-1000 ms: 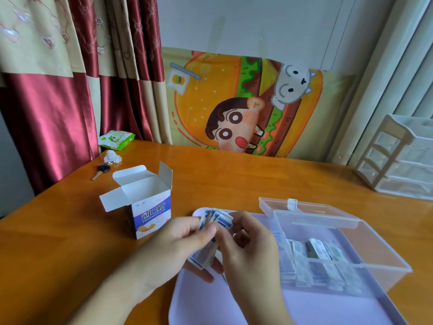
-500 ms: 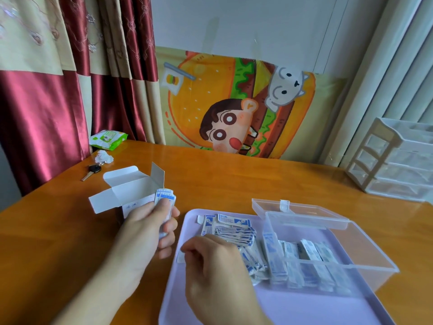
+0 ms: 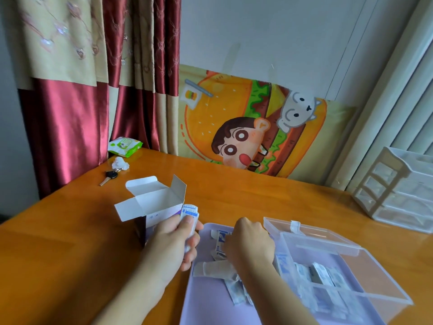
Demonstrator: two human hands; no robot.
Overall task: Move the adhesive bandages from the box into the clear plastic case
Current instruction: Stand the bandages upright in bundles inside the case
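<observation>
— What's at the far left of the tabletop?

— By the red and beige curtain, a green wipes packet, a crumpled white tissue and a key with a black head, all well apart from the work.

— And the box?

— The bandage box stands upright with its white flaps open, just left of the lilac tray. The left hand is right in front of it, its grip pinching a small stack of wrapped bandages between thumb and fingers, the stack's top poking up beside the box's corner.

— The other hand?

— The right hand is over the tray, knuckles up, fingers curled down onto a loose heap of bandages lying on the tray. Its fingertips are hidden beneath the hand, so I cannot tell whether that grip is pinching one or only touching the pile.

— Where's the clear case?

— The clear plastic case sits on the tray's right part, lid tipped back toward the wall, touching the right hand's far side or nearly so. A row of wrapped bandages already lies inside it.

— Further right?

— A white drawer organiser at the tabletop's edge, and a cartoon burger poster leaning against the wall behind.
</observation>
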